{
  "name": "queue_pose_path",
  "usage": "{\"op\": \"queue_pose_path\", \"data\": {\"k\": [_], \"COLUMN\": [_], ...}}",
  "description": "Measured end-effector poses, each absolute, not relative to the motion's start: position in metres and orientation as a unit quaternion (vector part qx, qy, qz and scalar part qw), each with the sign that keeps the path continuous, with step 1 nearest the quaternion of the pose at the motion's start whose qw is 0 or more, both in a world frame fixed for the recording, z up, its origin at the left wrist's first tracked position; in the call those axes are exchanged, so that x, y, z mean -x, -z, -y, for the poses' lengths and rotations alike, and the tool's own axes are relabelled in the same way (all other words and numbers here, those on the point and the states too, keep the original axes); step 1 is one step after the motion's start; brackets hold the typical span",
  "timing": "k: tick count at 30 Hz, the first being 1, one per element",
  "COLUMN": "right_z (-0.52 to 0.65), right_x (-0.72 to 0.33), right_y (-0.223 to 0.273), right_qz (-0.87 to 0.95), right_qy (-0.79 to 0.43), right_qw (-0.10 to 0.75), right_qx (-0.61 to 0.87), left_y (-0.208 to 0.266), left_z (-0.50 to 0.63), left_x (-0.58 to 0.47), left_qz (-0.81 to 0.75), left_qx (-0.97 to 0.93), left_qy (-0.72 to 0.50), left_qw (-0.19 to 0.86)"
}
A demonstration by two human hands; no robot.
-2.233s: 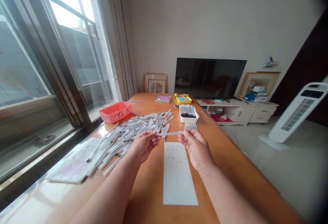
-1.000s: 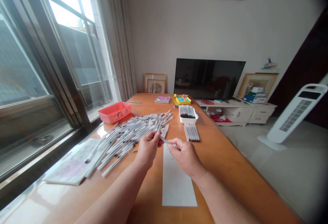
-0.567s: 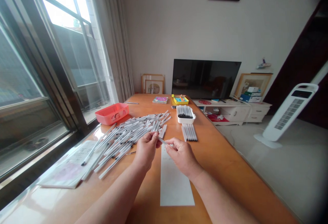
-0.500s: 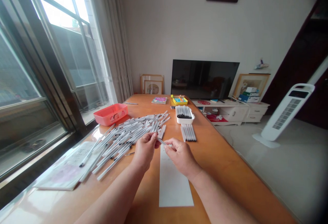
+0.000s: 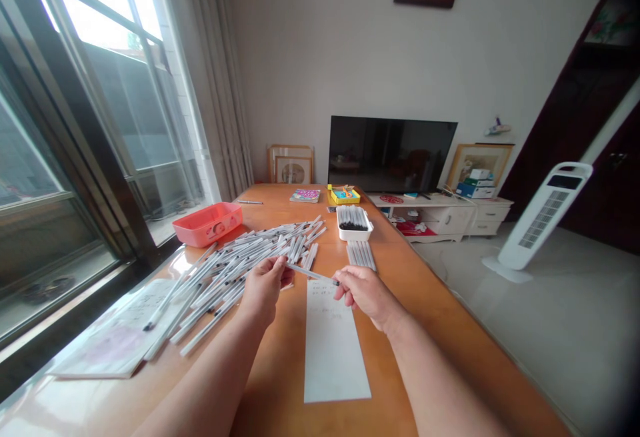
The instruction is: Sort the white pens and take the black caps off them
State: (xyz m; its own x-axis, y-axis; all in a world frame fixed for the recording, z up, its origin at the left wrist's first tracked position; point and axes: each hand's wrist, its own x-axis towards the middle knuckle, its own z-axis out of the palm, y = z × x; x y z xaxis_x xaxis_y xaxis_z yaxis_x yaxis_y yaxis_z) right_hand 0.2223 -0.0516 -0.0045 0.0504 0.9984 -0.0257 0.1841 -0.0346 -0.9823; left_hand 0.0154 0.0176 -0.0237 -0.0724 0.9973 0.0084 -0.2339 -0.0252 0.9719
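Note:
A slim translucent pen barrel [image 5: 310, 273] is stretched between my two hands above the table. My left hand [image 5: 265, 285] pinches one end of it. At its black-tipped end, my right hand [image 5: 369, 291] has its fingers closed on it. Beneath the hands lies a long white paper sheet [image 5: 334, 353] with small handwriting near its top. Left of my hands spreads a loose pile of similar pen barrels [image 5: 235, 263], many with black ends. Beyond my right hand a neat row of barrels [image 5: 361, 255] lies flat, just in front of a white container [image 5: 369, 230] holding more.
A red plastic box [image 5: 203, 230] stands behind the pile. A booklet [image 5: 100, 340] lies at the left under some barrels. Farther back are a colourful book [image 5: 305, 195] and a yellow box [image 5: 345, 198]. The table's right edge [image 5: 465, 310] drops to the floor.
My hands have moved apart, the right one holding the black end, and more of the pen barrel shows between them. The whole view has shifted slightly.

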Motion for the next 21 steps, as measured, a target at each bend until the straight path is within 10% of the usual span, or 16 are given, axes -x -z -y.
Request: {"op": "queue_pose_path", "data": {"k": [15, 21], "right_z": [0.049, 0.026], "right_x": [-0.232, -0.276], "right_y": [0.004, 0.025], "right_qz": [0.525, 0.398], "right_qy": [-0.463, -0.248], "right_qw": [0.466, 0.576], "right_qx": [0.542, 0.67], "left_y": [0.025, 0.024], "left_z": [-0.019, -0.022], "left_x": [-0.017, -0.012], "left_qz": [-0.438, -0.473], "left_qx": [-0.406, -0.426], "left_qy": [-0.575, -0.572], "left_qw": [0.56, 0.517]}}
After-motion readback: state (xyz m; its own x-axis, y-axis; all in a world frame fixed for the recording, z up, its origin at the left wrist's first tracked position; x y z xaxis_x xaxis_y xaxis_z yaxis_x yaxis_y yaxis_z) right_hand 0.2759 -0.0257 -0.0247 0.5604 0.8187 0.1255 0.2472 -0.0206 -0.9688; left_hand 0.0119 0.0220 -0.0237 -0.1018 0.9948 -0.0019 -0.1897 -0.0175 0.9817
